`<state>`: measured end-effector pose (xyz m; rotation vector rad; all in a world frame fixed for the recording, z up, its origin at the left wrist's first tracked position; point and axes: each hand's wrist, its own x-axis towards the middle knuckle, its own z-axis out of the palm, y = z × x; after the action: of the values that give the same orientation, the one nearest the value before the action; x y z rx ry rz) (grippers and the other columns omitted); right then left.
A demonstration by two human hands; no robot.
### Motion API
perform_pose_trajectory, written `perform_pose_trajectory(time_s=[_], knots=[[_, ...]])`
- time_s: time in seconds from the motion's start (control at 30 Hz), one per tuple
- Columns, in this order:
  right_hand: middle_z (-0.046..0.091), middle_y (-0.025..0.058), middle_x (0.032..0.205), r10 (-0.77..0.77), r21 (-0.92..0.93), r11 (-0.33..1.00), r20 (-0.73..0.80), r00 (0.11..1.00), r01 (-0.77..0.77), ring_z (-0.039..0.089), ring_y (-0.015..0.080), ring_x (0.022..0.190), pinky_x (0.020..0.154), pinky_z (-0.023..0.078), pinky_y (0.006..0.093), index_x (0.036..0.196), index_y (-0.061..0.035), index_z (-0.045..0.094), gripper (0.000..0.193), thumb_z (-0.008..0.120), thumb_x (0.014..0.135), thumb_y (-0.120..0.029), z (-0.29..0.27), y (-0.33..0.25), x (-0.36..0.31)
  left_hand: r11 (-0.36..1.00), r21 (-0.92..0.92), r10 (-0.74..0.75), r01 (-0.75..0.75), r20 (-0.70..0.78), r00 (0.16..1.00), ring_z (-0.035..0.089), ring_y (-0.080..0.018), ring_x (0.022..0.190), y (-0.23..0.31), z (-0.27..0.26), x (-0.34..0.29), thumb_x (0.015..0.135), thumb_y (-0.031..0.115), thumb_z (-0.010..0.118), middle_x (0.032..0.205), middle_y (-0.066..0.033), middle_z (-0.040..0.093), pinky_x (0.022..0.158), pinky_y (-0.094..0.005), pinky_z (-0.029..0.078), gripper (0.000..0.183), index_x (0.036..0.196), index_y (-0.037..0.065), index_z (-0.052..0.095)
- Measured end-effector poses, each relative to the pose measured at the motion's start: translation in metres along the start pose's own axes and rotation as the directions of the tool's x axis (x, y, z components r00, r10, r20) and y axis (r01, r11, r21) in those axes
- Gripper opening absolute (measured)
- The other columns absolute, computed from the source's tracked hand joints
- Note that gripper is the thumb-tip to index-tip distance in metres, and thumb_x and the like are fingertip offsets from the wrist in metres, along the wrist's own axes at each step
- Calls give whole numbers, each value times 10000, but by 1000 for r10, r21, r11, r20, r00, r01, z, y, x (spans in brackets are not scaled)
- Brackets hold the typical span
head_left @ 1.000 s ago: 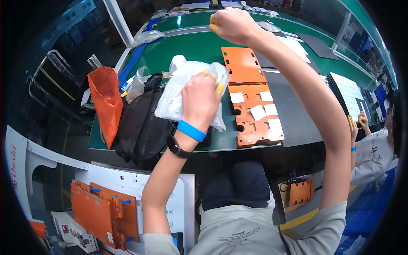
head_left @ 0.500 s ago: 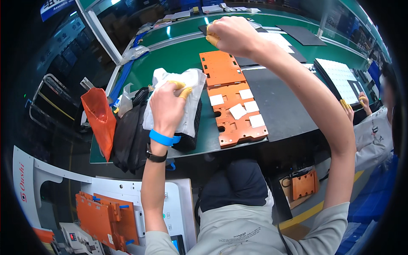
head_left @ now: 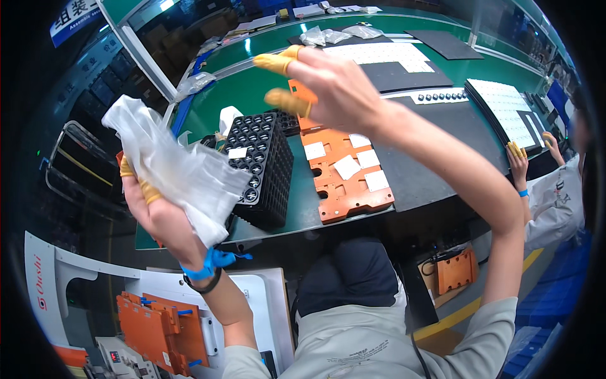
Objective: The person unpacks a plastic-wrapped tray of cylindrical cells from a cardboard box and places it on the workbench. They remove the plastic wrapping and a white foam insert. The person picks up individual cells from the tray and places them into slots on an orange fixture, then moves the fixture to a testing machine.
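My left hand (head_left: 158,211), with yellow finger cots, grips a crumpled white translucent plastic bag (head_left: 173,167) off to the left. Beside the bag stands a stack of black trays (head_left: 274,180); rows of round pockets with ring-like parts show on top, along with a small white square. My right hand (head_left: 338,91), also in yellow finger cots, hovers over the far end of an orange fixture plate (head_left: 353,202). Its thumb and fingers are apart, with nothing visible between them. Several white square pieces (head_left: 347,168) lie on the fixture, whose far part my right hand partly hides.
A black mat (head_left: 423,151) lies right of the fixture. Beyond it are a strip of small dark round parts (head_left: 442,96), white sheets (head_left: 404,55) and clear bags (head_left: 341,35). At right, a co-worker's hands (head_left: 517,161) are near a stacked white-topped panel (head_left: 499,107).
My left hand has lifted the white bag off the black trays and moved it left, uncovering them. My right hand has come nearer and left, and its fingers have spread.
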<state>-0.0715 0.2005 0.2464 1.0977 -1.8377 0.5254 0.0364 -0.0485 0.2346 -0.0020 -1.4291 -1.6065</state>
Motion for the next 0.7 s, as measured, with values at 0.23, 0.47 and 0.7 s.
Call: perform_pose_trajectory(time_s=[0.23,0.47,0.7], knots=[[498,264,1408,-64,444,880,-236,970,166,476,464,1326,1069,399,540,1371,-47,558,713,613,865,-546,17,-120,-48,948,72,-316,311,347,883,635,-199,1051,-15,-46,-96,1047,303,445,1175,-125,642,948,-347,511,477,1427,13,451],[729,81,1058,3,46,999,-271,963,10,683,257,1085,943,483,425,1018,-52,738,282,598,813,-185,-12,-149,-128,162,-136,-555,977,807,204,609,-196,1133,-31,2,-168,1056,293,432,1239,-100,615,1010,-350,472,456,1416,14,455],[709,117,994,558,47,819,-296,775,-572,659,276,823,774,465,387,1027,-18,725,379,753,667,-134,-52,-139,-170,11,-151,-357,989,923,144,498,-227,1316,-38,37,-242,1068,342,356,1428,-116,497,1100,-373,393,511,1464,20,392]])
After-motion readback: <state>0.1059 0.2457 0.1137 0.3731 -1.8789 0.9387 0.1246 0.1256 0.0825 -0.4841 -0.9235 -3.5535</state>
